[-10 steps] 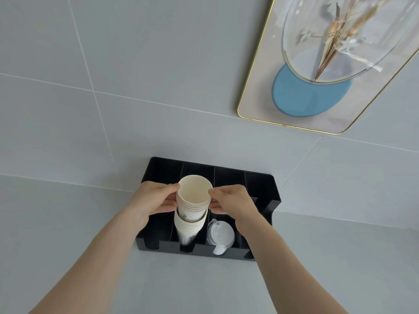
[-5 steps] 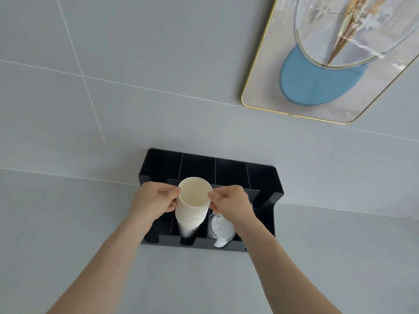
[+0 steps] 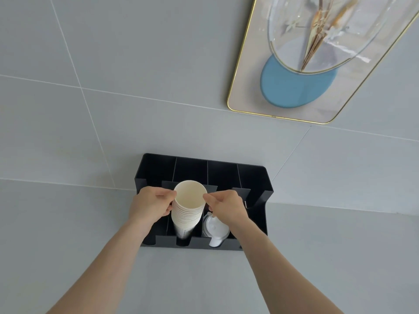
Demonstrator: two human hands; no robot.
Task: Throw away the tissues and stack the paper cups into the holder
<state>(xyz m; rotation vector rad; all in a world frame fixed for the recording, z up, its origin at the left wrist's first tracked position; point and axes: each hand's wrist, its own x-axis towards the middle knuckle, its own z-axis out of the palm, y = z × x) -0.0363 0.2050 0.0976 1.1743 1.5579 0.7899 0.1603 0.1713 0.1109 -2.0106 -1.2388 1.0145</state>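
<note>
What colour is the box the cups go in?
Black. The cup holder shows clearly in the head view.

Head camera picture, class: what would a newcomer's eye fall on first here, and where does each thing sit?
First, the stack of paper cups low in the centre, pinched at its top rim by the left hand and right hand. It stands in a slot of the black holder, with white lids in the slot to its right. At upper right, a gold-rimmed tray carries a blue disc under a glass vessel.
</note>
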